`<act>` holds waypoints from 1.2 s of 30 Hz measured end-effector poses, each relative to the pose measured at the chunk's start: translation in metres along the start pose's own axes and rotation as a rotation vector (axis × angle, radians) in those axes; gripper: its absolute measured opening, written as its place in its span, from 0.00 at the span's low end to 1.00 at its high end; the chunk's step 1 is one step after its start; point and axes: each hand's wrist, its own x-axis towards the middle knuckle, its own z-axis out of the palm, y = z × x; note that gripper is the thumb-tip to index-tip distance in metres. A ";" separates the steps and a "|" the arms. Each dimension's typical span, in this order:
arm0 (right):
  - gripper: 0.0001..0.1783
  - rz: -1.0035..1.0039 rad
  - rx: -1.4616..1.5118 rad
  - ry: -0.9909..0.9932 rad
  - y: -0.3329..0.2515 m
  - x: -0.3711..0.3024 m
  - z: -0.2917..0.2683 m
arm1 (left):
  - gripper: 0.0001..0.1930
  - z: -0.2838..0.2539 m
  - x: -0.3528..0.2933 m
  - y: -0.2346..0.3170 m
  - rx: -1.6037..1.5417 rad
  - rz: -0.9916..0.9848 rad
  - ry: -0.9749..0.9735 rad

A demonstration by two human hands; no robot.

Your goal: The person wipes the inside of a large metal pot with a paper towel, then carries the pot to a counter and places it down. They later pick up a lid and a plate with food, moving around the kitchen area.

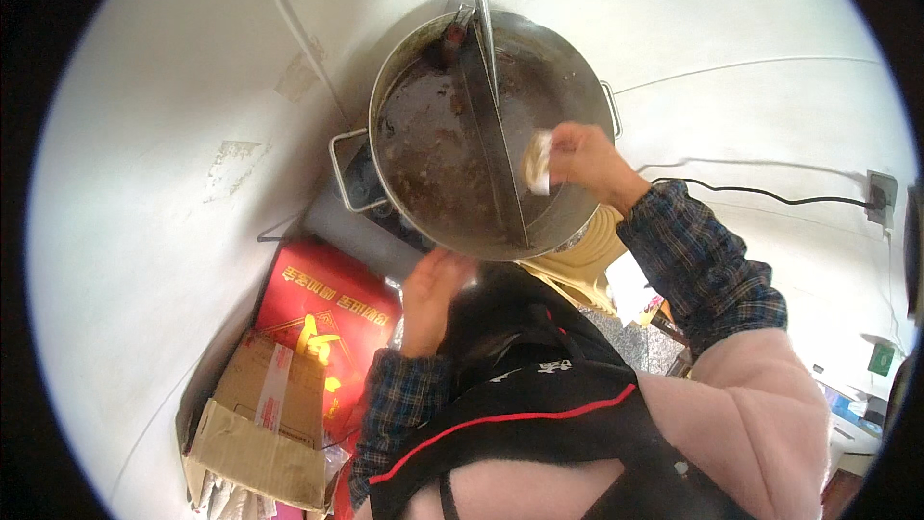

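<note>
A small pale piece, perhaps a cloth or sponge (537,162), sits over the right part of a large steel pot (404,48), pinched in the fingers of the right hand (580,156). That hand is closed around the piece and reaches in over the pot's right rim; its plaid sleeve (703,265) runs back toward the lower right under a pink outer layer. What the piece is made of is too blurred to tell.

The pot stands at the middle of the view, against a white wall (173,135). It holds a dark brown liquid, and a long metal utensil handle (486,39) slants across it from the far rim down to the near rim. A loop handle (348,173) sticks out on the pot's left side and a smaller one shows on the right.

The left hand (435,294) hangs below the near rim of the pot, fingers loosely curled and blurred; it grips nothing visible, and whether it touches the pot cannot be told.

Further left and nearer lie a red box (322,303) and an open cardboard carton (265,424). A black cable (770,195) runs along the wall to a socket (881,195) at the right.
</note>
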 end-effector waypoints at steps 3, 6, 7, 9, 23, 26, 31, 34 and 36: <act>0.11 -0.058 0.471 0.335 0.012 0.041 -0.013 | 0.21 0.001 -0.003 -0.003 -0.007 0.022 0.006; 0.15 -0.109 0.617 0.520 0.020 0.085 -0.015 | 0.21 -0.001 -0.005 -0.005 -0.006 0.054 -0.005; 0.17 -0.131 -0.035 0.559 0.019 0.095 -0.020 | 0.22 -0.003 -0.006 -0.006 -0.012 0.082 -0.020; 0.20 -0.118 -1.296 0.453 0.015 0.108 -0.026 | 0.22 -0.006 -0.008 -0.008 -0.007 0.070 0.019; 0.22 0.209 -1.043 0.262 -0.046 0.174 -0.007 | 0.27 -0.004 -0.014 -0.012 -0.023 0.010 0.054; 0.20 0.138 -1.071 0.294 -0.045 0.184 0.003 | 0.26 -0.003 -0.013 -0.014 -0.022 0.007 0.060; 0.21 -0.210 -0.904 0.431 -0.023 0.194 0.003 | 0.26 -0.002 -0.014 -0.018 -0.001 0.016 0.044; 0.13 -0.330 -0.513 0.555 -0.006 0.198 0.005 | 0.28 -0.002 -0.016 -0.019 0.037 0.028 0.080; 0.10 -0.436 -0.300 0.677 0.000 0.203 0.013 | 0.28 -0.002 -0.018 -0.019 0.027 0.054 0.084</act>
